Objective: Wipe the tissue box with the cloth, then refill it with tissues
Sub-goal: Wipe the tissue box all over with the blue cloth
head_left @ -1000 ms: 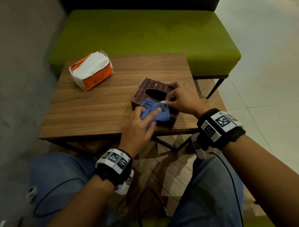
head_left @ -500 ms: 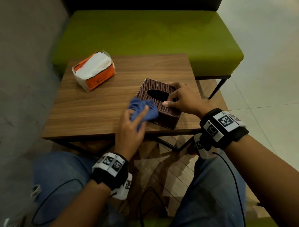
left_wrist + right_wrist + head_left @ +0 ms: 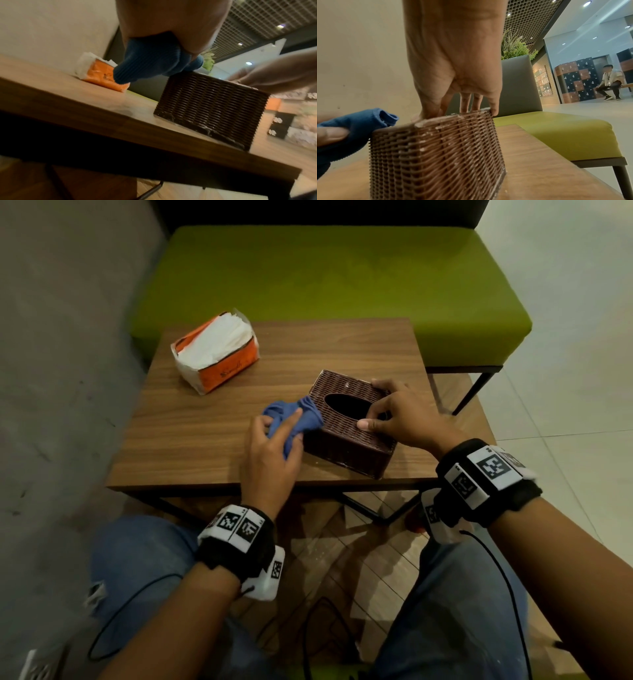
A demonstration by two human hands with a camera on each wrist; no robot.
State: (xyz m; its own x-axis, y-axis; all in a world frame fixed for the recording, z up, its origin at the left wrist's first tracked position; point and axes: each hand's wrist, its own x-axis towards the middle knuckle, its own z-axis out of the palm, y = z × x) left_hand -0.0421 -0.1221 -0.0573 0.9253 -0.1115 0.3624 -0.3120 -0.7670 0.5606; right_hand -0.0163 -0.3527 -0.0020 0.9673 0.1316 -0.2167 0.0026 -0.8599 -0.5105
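Note:
A dark brown woven tissue box (image 3: 346,426) (image 3: 211,106) (image 3: 436,155) with an oval top slot stands near the front right of the wooden table (image 3: 212,440). My left hand (image 3: 270,453) grips a bunched blue cloth (image 3: 291,419) (image 3: 150,63) (image 3: 356,129) against the box's left upper edge. My right hand (image 3: 400,416) (image 3: 453,67) rests on the box's top right, its fingertips curled over the top and far edge. An orange pack of white tissues (image 3: 215,350) (image 3: 101,75) lies at the table's back left.
A green upholstered bench (image 3: 329,285) (image 3: 565,135) stands just behind the table, a grey wall (image 3: 61,371) to the left. My knees in jeans (image 3: 137,570) sit below the table's front edge. A seated person (image 3: 611,82) is far off.
My left hand has slid the cloth leftward, from the top front of the box to its left edge. The right hand has stayed on the box.

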